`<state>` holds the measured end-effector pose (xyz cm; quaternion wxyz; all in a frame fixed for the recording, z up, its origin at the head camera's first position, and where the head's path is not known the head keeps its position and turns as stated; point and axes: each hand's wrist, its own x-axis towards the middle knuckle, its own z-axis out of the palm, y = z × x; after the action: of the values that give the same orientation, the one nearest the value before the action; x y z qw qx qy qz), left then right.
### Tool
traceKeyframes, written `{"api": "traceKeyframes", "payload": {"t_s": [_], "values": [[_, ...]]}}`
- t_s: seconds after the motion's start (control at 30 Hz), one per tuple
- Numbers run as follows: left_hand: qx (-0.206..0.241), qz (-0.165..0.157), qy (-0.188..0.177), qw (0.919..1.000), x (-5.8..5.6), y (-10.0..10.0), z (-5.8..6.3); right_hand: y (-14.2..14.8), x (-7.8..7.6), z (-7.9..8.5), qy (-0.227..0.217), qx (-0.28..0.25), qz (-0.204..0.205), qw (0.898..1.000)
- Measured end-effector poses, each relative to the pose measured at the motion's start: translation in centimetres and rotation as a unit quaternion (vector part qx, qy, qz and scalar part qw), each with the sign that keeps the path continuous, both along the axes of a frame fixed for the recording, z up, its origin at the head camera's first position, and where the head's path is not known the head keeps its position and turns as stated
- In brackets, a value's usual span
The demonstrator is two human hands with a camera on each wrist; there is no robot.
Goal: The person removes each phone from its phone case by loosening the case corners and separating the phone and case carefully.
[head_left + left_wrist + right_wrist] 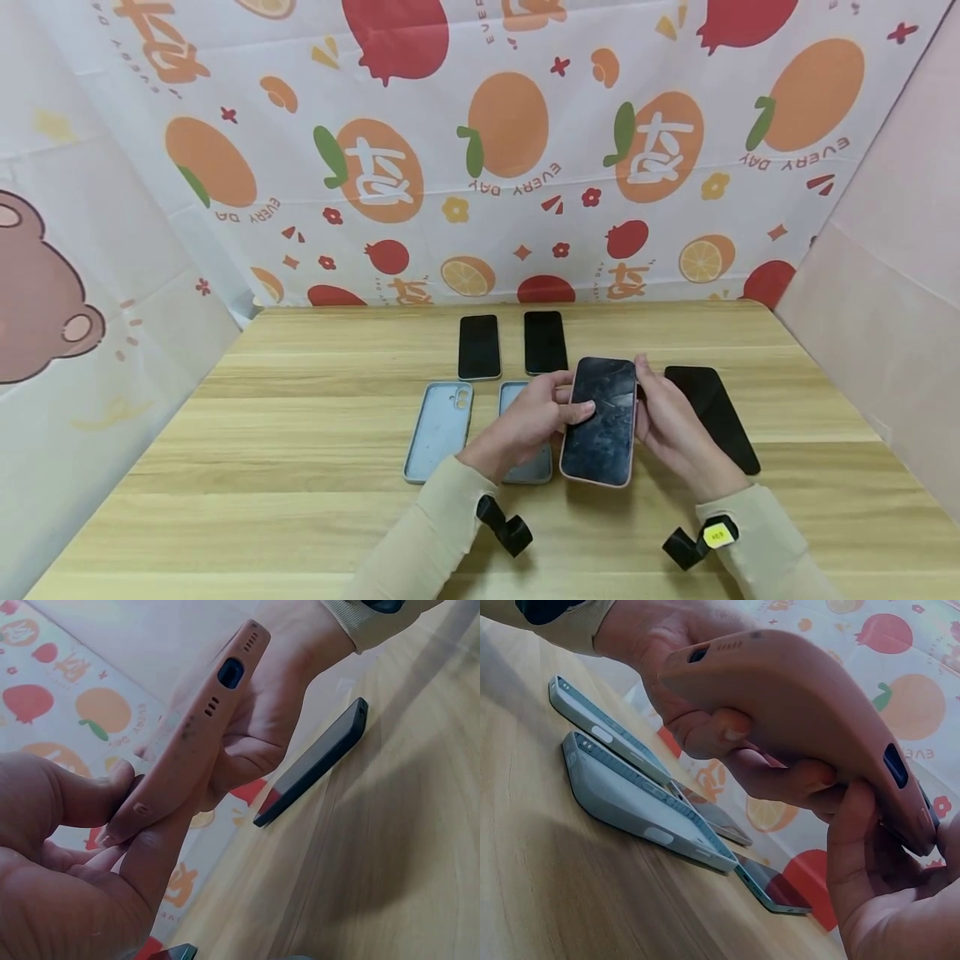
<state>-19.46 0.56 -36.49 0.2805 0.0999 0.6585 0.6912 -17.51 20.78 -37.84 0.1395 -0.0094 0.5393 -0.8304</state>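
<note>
A phone (600, 417) with a dark, smudged screen is held tilted above the table in a pink case (795, 697). My left hand (532, 417) grips its left side, thumb on the screen and fingers underneath. At the phone's upper right edge, my right hand (671, 425) pinches the case between thumb and fingers. By the right thumb, in the right wrist view, a dark edge shows at the case's corner; I cannot tell whether the phone sits fully in it. The port opening shows on the case (180, 742) in the left wrist view.
Two pale blue phone cases lie nearby: one at left (437, 433), another (531, 467) partly behind my left hand. Beyond them rest two dark phones, a left one (479, 348) and a right one (545, 343). Right of my right hand lies a larger black phone-like slab (723, 421).
</note>
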Motion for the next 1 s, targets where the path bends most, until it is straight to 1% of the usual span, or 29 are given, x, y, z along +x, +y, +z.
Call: {"api": "traceKeyframes", "payload": {"t_s": [0.1,0.27,0.37,0.47,0.57,0.63,0.7,0.77,0.87,1.0], "values": [[-0.002,0.003,0.001,1.0,0.0,0.0,0.0,0.1,0.1,0.0,0.008,0.002,0.014,1.0],[-0.009,0.012,-0.001,0.9999,0.1,-0.1,0.1,-0.1,0.3,0.0,0.004,0.006,0.012,1.0],[-0.009,0.019,-0.003,0.9998,0.0,-0.1,0.2,-0.3,0.4,-0.1,0.011,0.01,0.013,1.0],[-0.006,0.022,-0.001,0.9997,-0.2,-0.2,0.2,-0.4,0.8,-0.3,0.025,0.034,0.018,0.999],[-0.005,0.033,0.005,0.9994,-0.3,-0.3,0.1,-0.3,1.4,-0.5,0.036,0.067,0.038,0.996],[-0.009,0.043,0.013,0.999,-0.4,-0.3,0.1,0.0,1.9,-0.6,0.038,0.094,0.059,0.993],[-0.009,0.058,0.017,0.9981,-0.5,-0.3,0.0,0.2,2.3,-0.7,0.036,0.11,0.085,0.99],[-0.009,0.069,0.022,0.9973,-0.6,-0.4,0.0,0.4,2.7,-0.7,0.032,0.12,0.109,0.986],[-0.011,0.078,0.027,0.9965,-0.7,-0.4,0.0,0.6,3.1,-0.6,0.023,0.122,0.132,0.983],[-0.015,0.076,0.031,0.9965,-0.7,-0.3,-0.1,0.9,3.6,-0.6,0.029,0.118,0.146,0.982]]}}
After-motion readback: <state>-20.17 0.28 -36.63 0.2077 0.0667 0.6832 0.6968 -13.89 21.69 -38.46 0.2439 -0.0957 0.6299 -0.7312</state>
